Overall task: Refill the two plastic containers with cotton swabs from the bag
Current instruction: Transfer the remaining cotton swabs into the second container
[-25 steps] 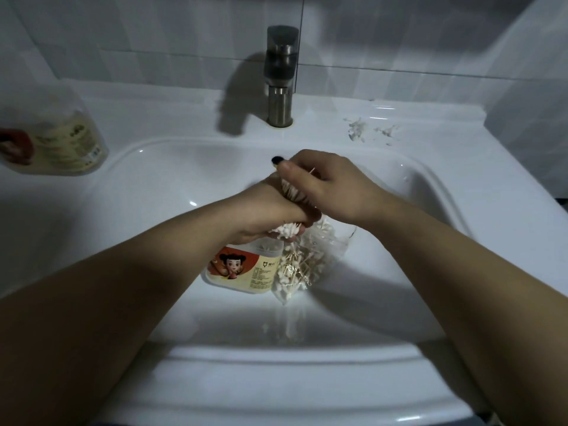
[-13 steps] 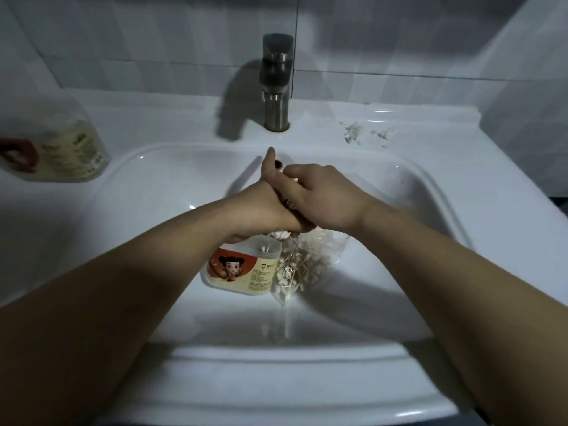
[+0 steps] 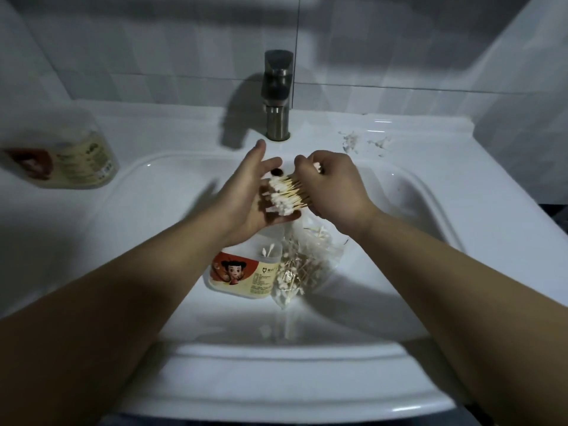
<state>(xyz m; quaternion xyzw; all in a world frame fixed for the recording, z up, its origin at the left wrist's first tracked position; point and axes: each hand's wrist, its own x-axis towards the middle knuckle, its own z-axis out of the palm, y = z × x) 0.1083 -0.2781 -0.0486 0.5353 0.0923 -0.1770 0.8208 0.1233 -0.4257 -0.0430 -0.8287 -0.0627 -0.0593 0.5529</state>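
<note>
Your right hand point(image 3: 333, 187) grips the swabs point(image 3: 285, 196) by their sticks; your left hand point(image 3: 250, 199) lies open, palm against the cotton tips. Tap the tips level, then lower them into the container point(image 3: 246, 273) below your fingers, beside the bag point(image 3: 307, 262).

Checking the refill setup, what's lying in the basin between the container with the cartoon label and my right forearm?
The clear bag of cotton swabs, lying beside the container in the head view.

A dim room: grey-white tiled wall point(image 3: 153, 56) behind a white sink point(image 3: 184, 358) with a steel faucet point(image 3: 277, 93).
</note>
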